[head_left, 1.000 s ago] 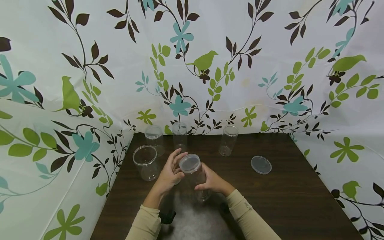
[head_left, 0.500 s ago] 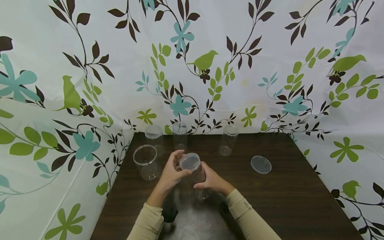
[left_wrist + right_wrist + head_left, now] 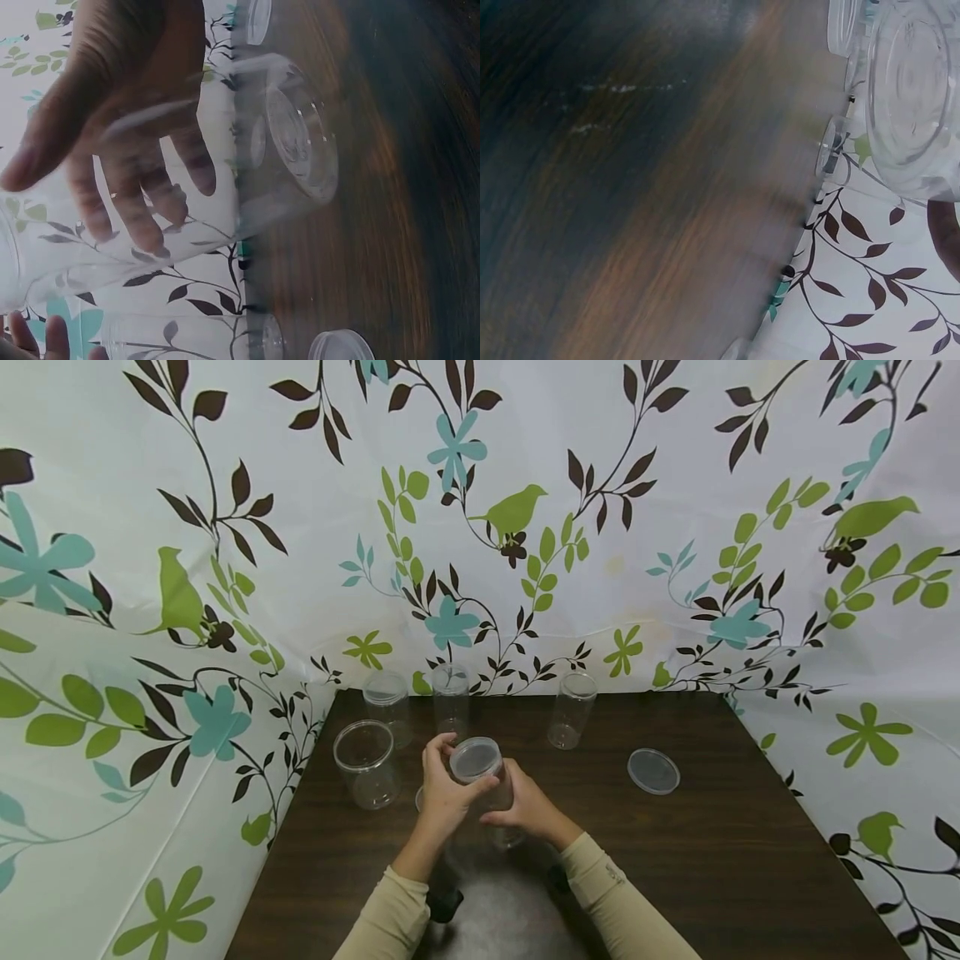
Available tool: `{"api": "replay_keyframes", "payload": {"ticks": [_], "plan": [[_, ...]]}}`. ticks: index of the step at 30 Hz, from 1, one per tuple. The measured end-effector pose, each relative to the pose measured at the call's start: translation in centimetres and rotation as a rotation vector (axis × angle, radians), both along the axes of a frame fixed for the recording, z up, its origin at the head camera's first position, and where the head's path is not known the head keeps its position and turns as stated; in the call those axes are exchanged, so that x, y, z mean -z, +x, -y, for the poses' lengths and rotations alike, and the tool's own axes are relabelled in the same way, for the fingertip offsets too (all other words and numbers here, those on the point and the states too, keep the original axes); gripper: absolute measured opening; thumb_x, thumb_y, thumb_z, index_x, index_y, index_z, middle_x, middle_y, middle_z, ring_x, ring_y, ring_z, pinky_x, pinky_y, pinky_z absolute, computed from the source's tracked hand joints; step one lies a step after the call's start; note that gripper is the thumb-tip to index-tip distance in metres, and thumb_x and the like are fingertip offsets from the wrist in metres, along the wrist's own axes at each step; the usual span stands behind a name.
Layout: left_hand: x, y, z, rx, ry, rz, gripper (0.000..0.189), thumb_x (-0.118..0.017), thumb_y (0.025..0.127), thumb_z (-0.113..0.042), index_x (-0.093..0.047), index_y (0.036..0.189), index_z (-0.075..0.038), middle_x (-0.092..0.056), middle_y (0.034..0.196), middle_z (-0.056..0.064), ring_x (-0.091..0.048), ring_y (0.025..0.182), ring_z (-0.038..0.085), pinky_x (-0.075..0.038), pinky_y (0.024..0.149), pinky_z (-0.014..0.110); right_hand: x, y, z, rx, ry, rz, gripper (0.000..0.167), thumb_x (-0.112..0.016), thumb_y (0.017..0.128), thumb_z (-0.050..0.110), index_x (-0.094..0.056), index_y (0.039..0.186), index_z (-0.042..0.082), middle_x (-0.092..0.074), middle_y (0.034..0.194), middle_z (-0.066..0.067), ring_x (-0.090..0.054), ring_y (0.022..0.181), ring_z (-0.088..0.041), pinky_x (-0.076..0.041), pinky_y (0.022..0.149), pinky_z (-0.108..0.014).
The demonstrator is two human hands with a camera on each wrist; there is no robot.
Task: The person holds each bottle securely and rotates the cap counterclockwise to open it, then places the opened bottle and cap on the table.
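In the head view, a clear jar with a grey translucent lid (image 3: 476,758) is held upright over the middle of the table, slightly tilted. My right hand (image 3: 534,810) grips its body from the right. Around the lid edge curls my left hand (image 3: 447,793), thumb on the near side and fingers at the far left. In the left wrist view the right hand (image 3: 131,112) shows through the clear jar wall (image 3: 255,217), with left fingertips (image 3: 56,337) at bottom left. The right wrist view catches the jar's base (image 3: 911,90) and one finger (image 3: 946,236).
A wide open jar (image 3: 365,777) stands at left. Behind it are two clear jars, one at the back left (image 3: 387,714) and a taller jar (image 3: 451,702). Another jar (image 3: 572,714) stands at the back. A loose lid (image 3: 653,772) lies at right; another lid (image 3: 419,798) is partly behind the left hand.
My left hand has moved right and closed around the lid, its thumb sliding across the near edge. The jar has risen slightly; the right hand keeps its grip.
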State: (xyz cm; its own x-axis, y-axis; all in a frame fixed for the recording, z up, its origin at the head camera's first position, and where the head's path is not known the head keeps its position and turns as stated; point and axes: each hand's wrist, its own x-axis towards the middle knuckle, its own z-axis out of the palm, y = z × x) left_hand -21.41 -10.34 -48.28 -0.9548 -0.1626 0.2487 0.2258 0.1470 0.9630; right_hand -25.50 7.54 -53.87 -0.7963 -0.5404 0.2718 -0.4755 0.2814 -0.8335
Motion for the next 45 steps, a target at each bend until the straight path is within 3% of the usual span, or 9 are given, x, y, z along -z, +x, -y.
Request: {"api": "replay_keyframes", "payload": {"ticks": [3,6,12,16,21,27,36,41,45], "plan": [[0.2,-0.1,0.7,0.056,0.012,-0.033,0.112,-0.089,0.060,-0.064,-0.036,0.145,-0.013,-0.041,0.124,0.014,-0.043,0.117,0.028,-0.042,0.095,0.049,-0.1,0.0,-0.2,-0.043,-0.045,0.050,0.089,-0.089,0.077,0.007,-0.035,0.146,-0.004,-0.051,0.141,-0.021,-0.053,0.129,-0.034,-0.045,0.106,-0.039],[0.3,-0.4,2.0,0.188,0.071,-0.061,0.121,-0.079,0.061,-0.074,-0.027,0.150,-0.011,-0.042,0.136,0.018,-0.042,0.127,0.033,-0.041,0.100,0.056,-0.3,0.0,-0.4,-0.083,-0.079,0.101,0.088,-0.087,0.078,0.004,-0.033,0.147,-0.004,-0.051,0.140,-0.021,-0.053,0.128,-0.034,-0.045,0.106,-0.036],[0.2,-1.3,4.7,0.529,0.217,-0.003,0.114,-0.082,0.076,-0.055,-0.014,0.157,-0.011,-0.044,0.153,0.022,-0.047,0.134,0.029,-0.044,0.103,0.045,-0.5,-0.1,-1.4,-0.139,-0.032,0.137,0.097,-0.090,0.078,0.033,-0.033,0.152,0.004,-0.052,0.141,-0.013,-0.052,0.127,-0.025,-0.043,0.105,-0.039],[0.3,-1.6,5.5,0.618,0.200,0.037,0.097,-0.083,0.085,-0.035,-0.021,0.156,-0.010,-0.048,0.151,0.021,-0.058,0.124,0.020,-0.049,0.096,0.033,-0.5,-0.1,-1.5,-0.192,-0.032,0.162,0.098,-0.089,0.077,0.044,-0.036,0.151,0.008,-0.051,0.143,-0.011,-0.051,0.129,-0.022,-0.041,0.107,-0.046],[-0.1,-1.2,5.1,0.539,0.137,0.039,0.088,-0.084,0.085,-0.022,-0.030,0.152,-0.003,-0.054,0.145,0.019,-0.057,0.120,0.022,-0.047,0.094,0.032,-0.4,0.0,-1.4,-0.180,-0.024,0.165,0.092,-0.089,0.078,0.037,-0.038,0.149,0.008,-0.051,0.143,-0.009,-0.051,0.129,-0.022,-0.042,0.107,-0.047],[0.0,-0.5,2.7,0.320,0.091,0.039,0.088,-0.089,0.080,-0.021,-0.035,0.149,-0.008,-0.052,0.135,0.015,-0.052,0.118,0.026,-0.044,0.095,0.035,-0.2,0.2,-0.9,-0.063,0.021,0.119,0.092,-0.092,0.075,0.028,-0.039,0.147,0.006,-0.051,0.144,-0.009,-0.048,0.132,-0.025,-0.039,0.109,-0.044],[0.6,-0.3,-0.5,-0.015,0.013,-0.066,0.105,-0.087,0.066,-0.065,-0.042,0.138,-0.003,-0.046,0.115,0.010,-0.048,0.101,0.022,-0.043,0.086,0.035,0.3,0.5,0.5,0.130,0.029,-0.132,0.087,-0.095,0.068,0.015,-0.045,0.135,-0.007,-0.057,0.131,-0.020,-0.056,0.120,-0.033,-0.046,0.102,-0.046],[0.7,-0.3,-0.8,-0.056,-0.001,-0.100,0.115,-0.079,0.059,-0.080,-0.040,0.138,-0.006,-0.043,0.112,0.011,-0.045,0.102,0.025,-0.038,0.090,0.040,0.3,0.6,0.7,0.165,0.032,-0.155,0.087,-0.096,0.065,0.015,-0.047,0.133,-0.007,-0.058,0.128,-0.020,-0.057,0.119,-0.034,-0.046,0.101,-0.049],[0.7,-0.3,0.1,0.019,0.012,-0.086,0.121,-0.081,0.058,-0.077,-0.033,0.145,-0.009,-0.042,0.122,0.014,-0.044,0.114,0.031,-0.039,0.095,0.045,0.0,0.5,0.5,0.108,0.024,-0.091,0.088,-0.095,0.069,0.015,-0.044,0.137,-0.007,-0.057,0.132,-0.021,-0.057,0.121,-0.034,-0.046,0.103,-0.046]]}}
